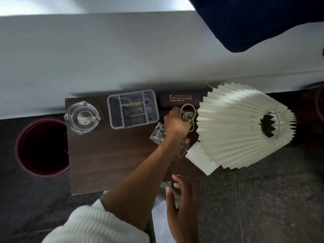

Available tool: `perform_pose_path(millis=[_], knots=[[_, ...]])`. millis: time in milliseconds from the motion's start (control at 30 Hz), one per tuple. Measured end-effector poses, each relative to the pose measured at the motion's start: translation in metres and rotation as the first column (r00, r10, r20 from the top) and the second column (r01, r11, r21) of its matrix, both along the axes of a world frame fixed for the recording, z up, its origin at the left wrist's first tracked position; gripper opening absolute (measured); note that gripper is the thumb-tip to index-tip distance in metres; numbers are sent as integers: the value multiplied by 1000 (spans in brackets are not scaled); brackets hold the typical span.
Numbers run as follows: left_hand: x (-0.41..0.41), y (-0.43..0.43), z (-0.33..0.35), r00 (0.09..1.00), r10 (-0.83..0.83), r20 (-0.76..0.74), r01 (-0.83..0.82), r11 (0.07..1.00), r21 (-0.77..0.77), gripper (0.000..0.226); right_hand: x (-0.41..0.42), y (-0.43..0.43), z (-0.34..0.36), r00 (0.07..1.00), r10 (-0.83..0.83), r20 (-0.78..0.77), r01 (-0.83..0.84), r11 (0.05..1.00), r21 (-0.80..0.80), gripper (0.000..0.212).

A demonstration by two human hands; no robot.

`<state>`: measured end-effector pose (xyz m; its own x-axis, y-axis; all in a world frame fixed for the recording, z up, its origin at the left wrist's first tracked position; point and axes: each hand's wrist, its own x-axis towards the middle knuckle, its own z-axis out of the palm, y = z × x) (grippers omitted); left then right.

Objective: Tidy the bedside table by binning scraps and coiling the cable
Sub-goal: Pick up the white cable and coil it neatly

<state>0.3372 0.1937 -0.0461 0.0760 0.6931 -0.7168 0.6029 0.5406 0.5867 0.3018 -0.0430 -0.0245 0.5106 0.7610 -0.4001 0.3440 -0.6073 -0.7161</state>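
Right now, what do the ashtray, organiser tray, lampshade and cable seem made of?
Ashtray: clear glass, glossy, see-through with bright glints. Organiser tray: grey matte plastic, moulded dividers. Lampshade: cream pleated paper or stiff fabric, crisp folds; can't tell which. Cable: pale, probably plastic-sheathed, loops bending softly.

The lampshade [233, 127] looks like pleated off-white paper, matt and crisp. Just left of it the cable [190, 118] is pale, smooth, rubbery-looking, and the tumbler [157, 135] is shiny ribbed clear glass. The table [108, 155] under it is dark matt wood grain. Further left: a matt grey plastic organiser [114, 111] and a chunky glossy glass ashtray [82, 117].
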Motion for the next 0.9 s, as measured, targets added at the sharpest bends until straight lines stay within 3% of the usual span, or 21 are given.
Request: perform_pose_path(millis=[200,367,700,900], knots=[[2,16,3,973,-217,-80,218,976,2,34,1,5,3,1000,-2,-7,2,1000,7,42],[6,18,10,832,-470,-294,504,862,47,40,6,12,7,1000,-17,-15,17,1000,1,43],[13,17,1,553,-629,-546,712,697,-83,56,10,21,12,998,-32,-63,29,999,-42,37],[14,27,6,613,-607,-507,673,737,-68,36,14,27,11,990,-88,-110,80,994,-79,36]])
